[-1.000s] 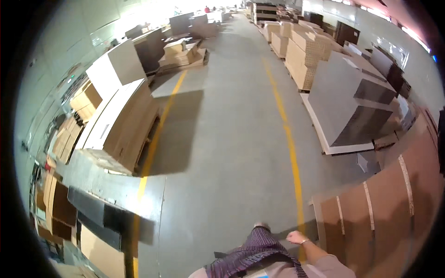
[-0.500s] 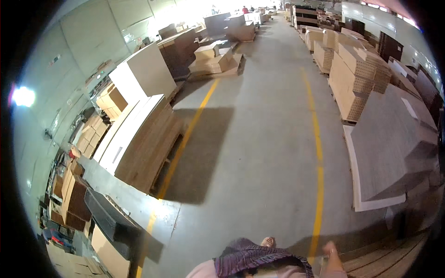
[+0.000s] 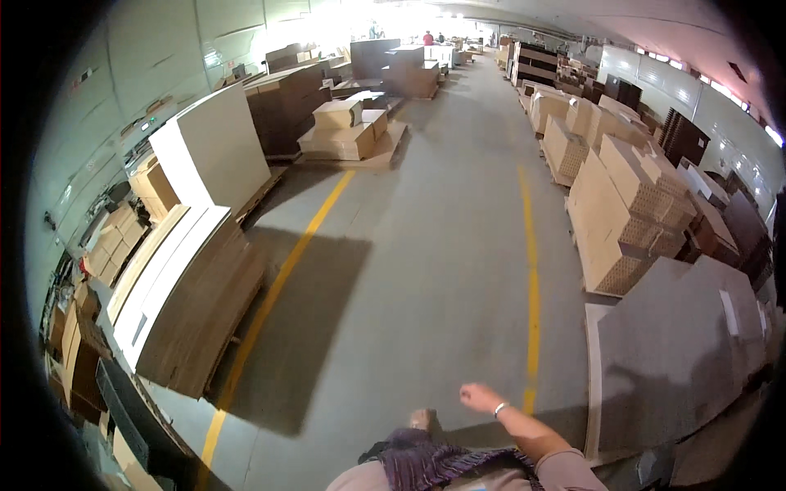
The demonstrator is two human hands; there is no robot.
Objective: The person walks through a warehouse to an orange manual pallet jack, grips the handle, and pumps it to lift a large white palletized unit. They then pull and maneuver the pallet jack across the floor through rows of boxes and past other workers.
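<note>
Standing on the grey concrete floor (image 3: pixel 426 270) of a warehouse aisle, a person looks down past a purple patterned garment (image 3: pixel 442 462) at the bottom edge of the head view. The right hand (image 3: pixel 479 398) is out in front at the end of a bare forearm with a pale band at the wrist; its fingers are curled in loosely toward the palm and hold nothing, touching nothing. The left hand is not in view. Nearest the right hand is the right-hand yellow floor line (image 3: pixel 532 295), whose near end runs just beside the wrist, and beyond it a low stack of large grey boards (image 3: pixel 679 344) by the floor's right edge. A second yellow line (image 3: pixel 278 286) runs along the left of the aisle past a stack of brown and white sheets (image 3: pixel 184 303) and an upright white panel (image 3: pixel 209 151). Stacks of tan cardboard (image 3: pixel 622 204) stand along the right side, and pallets of boxes (image 3: pixel 348 127) sit farther up the aisle under bright light.
</note>
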